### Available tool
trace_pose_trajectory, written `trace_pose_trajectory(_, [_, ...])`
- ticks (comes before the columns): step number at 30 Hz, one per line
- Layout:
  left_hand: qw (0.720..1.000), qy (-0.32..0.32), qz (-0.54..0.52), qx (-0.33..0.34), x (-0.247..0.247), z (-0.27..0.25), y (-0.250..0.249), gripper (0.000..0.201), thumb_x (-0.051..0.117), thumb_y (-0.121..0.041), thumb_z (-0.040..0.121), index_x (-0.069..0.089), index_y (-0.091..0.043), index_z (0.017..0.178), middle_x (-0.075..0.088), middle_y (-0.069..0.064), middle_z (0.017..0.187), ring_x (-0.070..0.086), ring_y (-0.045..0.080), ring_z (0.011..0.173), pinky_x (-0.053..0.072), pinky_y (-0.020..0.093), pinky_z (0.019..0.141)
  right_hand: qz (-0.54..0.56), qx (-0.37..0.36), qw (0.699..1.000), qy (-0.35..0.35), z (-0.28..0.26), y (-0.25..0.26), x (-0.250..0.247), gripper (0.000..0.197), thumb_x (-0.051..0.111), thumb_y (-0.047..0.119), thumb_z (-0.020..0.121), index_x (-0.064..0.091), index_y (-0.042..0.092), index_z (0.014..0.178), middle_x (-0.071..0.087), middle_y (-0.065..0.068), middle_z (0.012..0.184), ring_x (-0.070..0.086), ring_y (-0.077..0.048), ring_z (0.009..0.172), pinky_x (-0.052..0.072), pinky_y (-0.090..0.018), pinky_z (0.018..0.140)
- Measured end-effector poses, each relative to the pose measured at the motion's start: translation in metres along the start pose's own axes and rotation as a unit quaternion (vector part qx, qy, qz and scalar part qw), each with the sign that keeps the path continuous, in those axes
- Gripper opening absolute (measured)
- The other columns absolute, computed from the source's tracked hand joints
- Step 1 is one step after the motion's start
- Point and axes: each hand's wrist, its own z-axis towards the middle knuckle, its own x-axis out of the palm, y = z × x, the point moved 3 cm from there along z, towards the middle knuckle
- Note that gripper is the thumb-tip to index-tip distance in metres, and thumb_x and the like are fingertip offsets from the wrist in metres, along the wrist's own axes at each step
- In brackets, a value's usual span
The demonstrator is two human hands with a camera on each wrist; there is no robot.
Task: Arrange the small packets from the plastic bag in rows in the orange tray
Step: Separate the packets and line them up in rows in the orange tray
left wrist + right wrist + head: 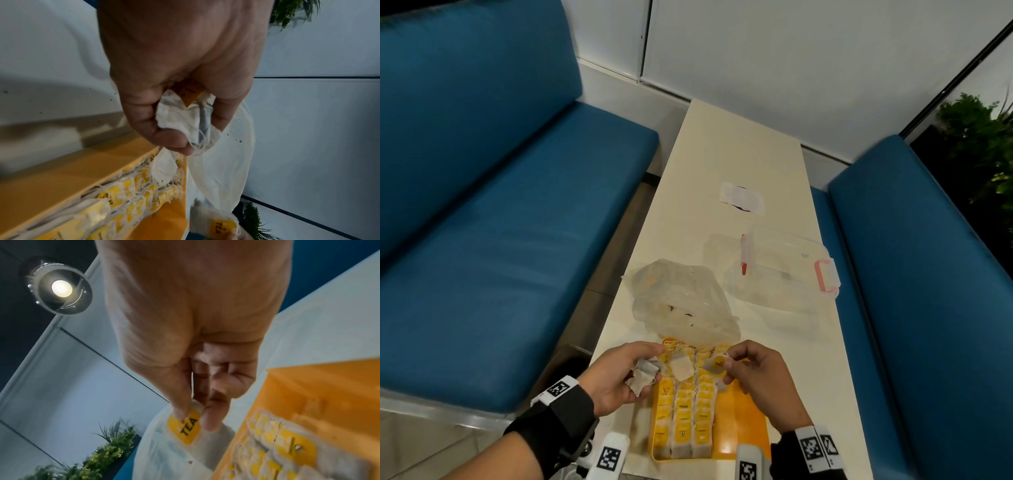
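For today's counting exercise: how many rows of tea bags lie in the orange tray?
3, side by side in the left part of the orange tray: the left row, the middle row, the right row. Their far ends are partly hidden.

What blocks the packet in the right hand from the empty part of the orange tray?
Nothing visible. The right hand pinches a yellow-tagged packet above the orange tray; its bare right side lies directly below, beside three filled rows.
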Motion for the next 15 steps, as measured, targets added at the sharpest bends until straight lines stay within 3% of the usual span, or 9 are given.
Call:
trace_pose_trajectory(5, [0.999, -0.005, 0.033, 0.015, -0.001, -0.003, 0.0, 0.034, 0.075, -0.02, 0.087, 0.071, -0.008, 0.119, 0.068, 0.012, 0.09, 0.066, 0.022, 0.071, 0.047, 0.028, 0.054, -0.07, 0.03, 0.997, -0.018, 0.009, -0.022, -0.01, 0.007, 0.069, 0.004, 0.088, 0.067, 0.009, 0.084, 0.07, -0.006, 0.072, 0.064, -0.008, 0.055, 0.043, -0.016, 0.054])
trace_pose_trajectory(11, [0.995, -0.004, 0.089, 0.032, 0.004, -0.005, -0.006, 0.027, 0.072, -0.021, 0.09, 0.07, -0.01, 0.115, 0.07, 0.01, 0.084, 0.064, 0.02, 0.068, 0.046, 0.028, 0.056, -0.129, 0.054, 0.99, -0.034, 0.013, -0.046, -0.016, 0.011, 0.057, 0.007, 0.096, 0.057, 0.016, 0.089, 0.071, -0.004, 0.077, 0.072, -0.017, 0.066, 0.051, -0.03, 0.055])
trace_pose_trajectory(15, [0.992, -0.002, 0.121, 0.033, 0.008, -0.007, -0.006, 0.02, 0.074, -0.022, 0.089, 0.072, -0.013, 0.107, 0.07, 0.009, 0.081, 0.064, 0.02, 0.069, 0.046, 0.027, 0.056, -0.188, 0.106, 0.976, 0.013, 0.012, -0.063, -0.012, 0.015, 0.058, 0.006, 0.09, 0.058, 0.021, 0.087, 0.07, -0.006, 0.081, 0.072, -0.022, 0.068, 0.059, -0.039, 0.064])
